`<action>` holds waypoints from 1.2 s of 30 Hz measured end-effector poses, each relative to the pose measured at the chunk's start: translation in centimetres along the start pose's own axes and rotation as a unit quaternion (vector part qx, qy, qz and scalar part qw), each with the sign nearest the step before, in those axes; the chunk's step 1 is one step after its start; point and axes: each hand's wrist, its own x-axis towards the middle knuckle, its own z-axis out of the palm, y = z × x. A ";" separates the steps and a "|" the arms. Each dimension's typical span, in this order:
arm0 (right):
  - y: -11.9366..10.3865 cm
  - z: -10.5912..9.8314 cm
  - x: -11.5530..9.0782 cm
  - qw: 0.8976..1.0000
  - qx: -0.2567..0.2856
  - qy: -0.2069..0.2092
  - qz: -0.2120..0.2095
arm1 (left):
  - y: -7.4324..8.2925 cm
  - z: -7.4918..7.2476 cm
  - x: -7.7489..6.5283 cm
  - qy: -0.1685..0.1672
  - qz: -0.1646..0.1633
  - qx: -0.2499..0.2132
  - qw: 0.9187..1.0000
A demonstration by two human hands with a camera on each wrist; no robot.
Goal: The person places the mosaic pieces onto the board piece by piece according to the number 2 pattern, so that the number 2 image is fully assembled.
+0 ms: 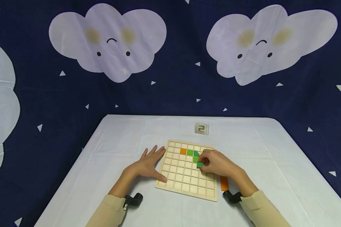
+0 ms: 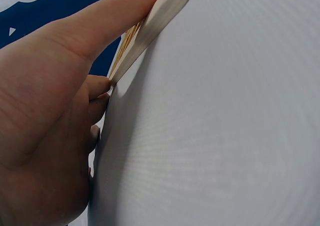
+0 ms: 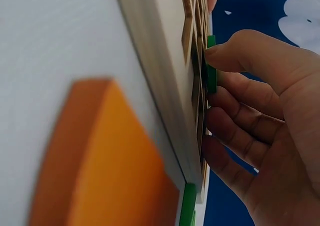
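A light wooden grid board (image 1: 188, 188) lies on the white table. My left hand (image 1: 147, 164) is spread at its left side, thumb on the lower left corner and fingertips at the upper left edge. Over the right part of the grid, my right hand (image 1: 216, 162) pinches a dark green piece (image 3: 212, 65) between thumb and fingers, at the board's surface. An orange square (image 1: 183, 151), a light green square (image 1: 190, 152), a dark green piece with a curved edge (image 1: 196, 153) and another light green square (image 1: 195, 159) sit in the cells.
An orange piece (image 1: 224, 183) lies on the table beside the board's right edge. Close by, the right wrist view shows a green piece (image 3: 188, 204) against that edge. A small card with a gridded picture (image 1: 201, 129) lies behind the board.
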 end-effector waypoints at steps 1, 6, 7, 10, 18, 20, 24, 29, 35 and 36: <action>-0.1 0.0 0.1 1.000 -0.002 -0.001 -0.002 | 0.0 0.0 0.0 0.000 0.000 0.000 1.000; -0.7 0.1 0.3 1.000 -0.008 -0.009 -0.009 | 0.1 0.0 0.0 0.002 0.002 0.003 1.000; -0.8 0.1 0.4 1.000 -0.008 -0.011 -0.011 | 0.1 0.0 0.0 0.002 0.002 0.003 1.000; -0.9 0.3 0.6 1.000 -0.010 -0.015 -0.020 | 0.1 0.0 0.0 0.001 0.002 0.002 1.000; -1.2 0.4 1.0 0.999 -0.006 -0.013 -0.035 | 0.1 -0.1 -0.1 0.001 0.004 -0.003 1.000; -1.3 0.4 1.0 0.999 -0.003 -0.012 -0.037 | 0.1 -0.1 -0.1 0.001 0.005 -0.003 1.000; -1.3 0.4 0.9 0.999 0.000 -0.012 -0.040 | 0.1 -0.1 -0.1 0.000 0.006 -0.004 1.000; -1.3 0.4 0.9 0.999 0.002 -0.009 -0.039 | 0.1 -0.1 -0.1 0.000 0.006 -0.003 1.000; -1.4 0.3 0.9 0.999 0.006 -0.008 -0.037 | 0.1 -0.1 -0.1 0.001 0.009 -0.004 1.000; -1.4 0.3 0.9 0.999 0.008 -0.009 -0.036 | 0.1 -0.1 -0.1 0.002 0.009 -0.004 1.000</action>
